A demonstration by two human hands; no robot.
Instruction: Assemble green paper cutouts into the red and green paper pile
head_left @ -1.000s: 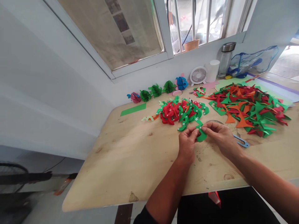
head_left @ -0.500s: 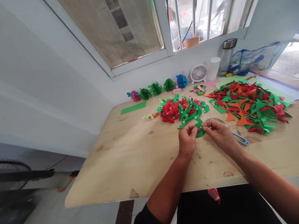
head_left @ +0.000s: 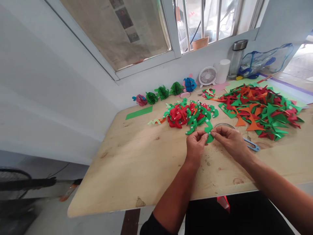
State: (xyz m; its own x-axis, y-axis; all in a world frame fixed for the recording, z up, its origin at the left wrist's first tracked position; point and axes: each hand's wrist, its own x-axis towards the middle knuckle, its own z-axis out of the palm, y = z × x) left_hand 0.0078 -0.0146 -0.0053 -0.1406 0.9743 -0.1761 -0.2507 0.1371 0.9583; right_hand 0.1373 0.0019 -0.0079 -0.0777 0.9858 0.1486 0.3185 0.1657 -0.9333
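Between my two hands is a curved green paper cutout [head_left: 209, 138] with small pale squares on it. My left hand [head_left: 196, 143] pinches its left side, fingers closed. On its right side, my right hand [head_left: 226, 138] is closed in a pinch on the same cutout. Just beyond my hands lies a heap of curved red and green paper cutouts [head_left: 179, 116], many with small white squares. A round, clear-looking rim [head_left: 224, 125] and a light-blue utility knife [head_left: 252, 145] lie by my right hand, partly hidden by it.
A large pile of red, orange and green paper scraps [head_left: 259, 111] covers the table's right side. Along the wall stand green paper balls [head_left: 163, 92], a blue paper fish [head_left: 189, 84], a small white fan [head_left: 207, 76] and a glass bottle [head_left: 236, 62]. A green strip [head_left: 139, 113] lies at the left.
Both hands keep hold of the green cutout and have shifted only slightly. The cutout's upper part is turned a little, and a pale square on it shows more clearly.
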